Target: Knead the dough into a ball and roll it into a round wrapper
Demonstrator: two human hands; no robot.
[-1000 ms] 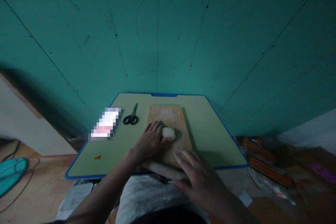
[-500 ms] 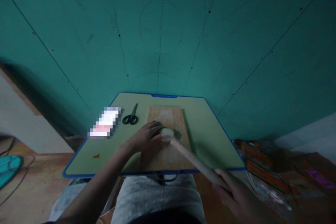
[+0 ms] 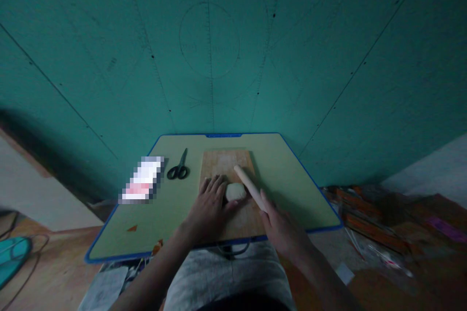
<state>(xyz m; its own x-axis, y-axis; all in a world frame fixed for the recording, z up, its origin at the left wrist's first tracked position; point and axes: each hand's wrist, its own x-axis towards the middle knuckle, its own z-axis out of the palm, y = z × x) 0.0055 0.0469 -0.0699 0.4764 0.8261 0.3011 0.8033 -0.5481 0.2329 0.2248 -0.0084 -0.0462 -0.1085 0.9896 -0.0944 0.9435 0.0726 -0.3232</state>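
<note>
A pale, rounded lump of dough (image 3: 235,192) lies on a wooden cutting board (image 3: 228,159). Flat on the board to its left rests my left hand (image 3: 210,206), fingers stretched forward and a little apart. Its thumb lies along the near edge of the dough, against it. My right hand (image 3: 279,223) is wrapped around the near end of a wooden rolling pin (image 3: 250,185). The pin slants over the right side of the board, its far tip beyond the dough and apart from it.
The board sits on a small light-green folding table (image 3: 292,180) with a blue rim. Black-handled scissors (image 3: 178,170) and a pixelated rectangular object (image 3: 142,180) lie left, with a small orange triangle (image 3: 132,228) nearer me. A green wall (image 3: 226,82) rises behind.
The rolling pin has come off the dough's edge and moved forward to its right, with my right hand over the board's edge. My left hand has shifted slightly. The whole view has tilted.
</note>
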